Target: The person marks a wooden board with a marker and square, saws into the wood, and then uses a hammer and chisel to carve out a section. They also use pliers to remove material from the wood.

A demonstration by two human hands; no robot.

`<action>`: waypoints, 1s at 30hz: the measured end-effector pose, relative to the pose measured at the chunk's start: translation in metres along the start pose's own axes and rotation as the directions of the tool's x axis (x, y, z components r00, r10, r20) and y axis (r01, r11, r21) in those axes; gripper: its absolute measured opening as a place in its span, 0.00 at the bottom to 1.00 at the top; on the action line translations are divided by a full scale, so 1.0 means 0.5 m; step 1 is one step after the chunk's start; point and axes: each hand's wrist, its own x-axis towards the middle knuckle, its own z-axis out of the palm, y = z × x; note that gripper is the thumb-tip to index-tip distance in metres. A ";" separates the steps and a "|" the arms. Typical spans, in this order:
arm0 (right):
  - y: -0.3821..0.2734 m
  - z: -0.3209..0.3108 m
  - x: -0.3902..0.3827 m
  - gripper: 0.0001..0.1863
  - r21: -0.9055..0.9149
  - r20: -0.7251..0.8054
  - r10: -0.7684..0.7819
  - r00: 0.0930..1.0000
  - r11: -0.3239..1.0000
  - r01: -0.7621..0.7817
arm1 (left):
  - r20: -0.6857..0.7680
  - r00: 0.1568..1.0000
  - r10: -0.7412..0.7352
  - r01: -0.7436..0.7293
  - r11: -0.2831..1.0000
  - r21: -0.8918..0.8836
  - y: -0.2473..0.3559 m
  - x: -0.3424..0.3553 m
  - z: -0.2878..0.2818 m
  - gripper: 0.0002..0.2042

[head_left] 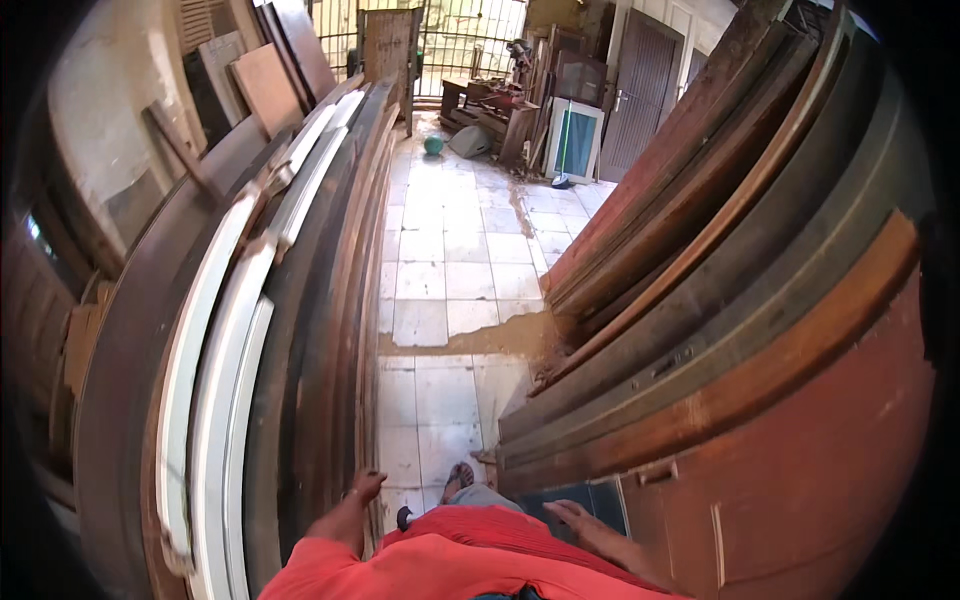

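Observation:
My left hand is low at the left, beside the edge of a long stack of dark wooden boards, its fingers curled; whether it holds or touches anything is unclear. White-painted strips lie among these boards. My right hand is low at the right, fingers loosely bent and apart, with nothing seen in it. It is near a reddish panel door at the front of leaning dark doors and frames. My sandalled foot shows on the floor between the stacks.
A tiled aisle with a broken brown strip runs ahead. Beyond are a green ball, a grey sack, scrap wood, a framed pane with a broom, a closed door and a barred opening.

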 end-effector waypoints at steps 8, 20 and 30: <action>-0.023 -0.408 0.235 0.65 0.041 0.492 0.130 0.861 0.984 -0.172 | -0.153 0.977 -0.149 0.130 0.983 -0.130 0.090 0.264 -0.006 0.13; -0.036 -0.717 0.769 0.50 0.110 0.049 0.010 0.999 0.994 -0.016 | -0.003 0.992 -0.124 0.123 0.981 0.148 0.450 0.851 -0.106 0.14; -0.167 -1.053 1.045 0.60 0.169 0.063 0.222 0.973 0.958 -0.230 | 0.082 0.976 0.204 -0.210 0.975 0.078 1.062 1.480 -0.187 0.16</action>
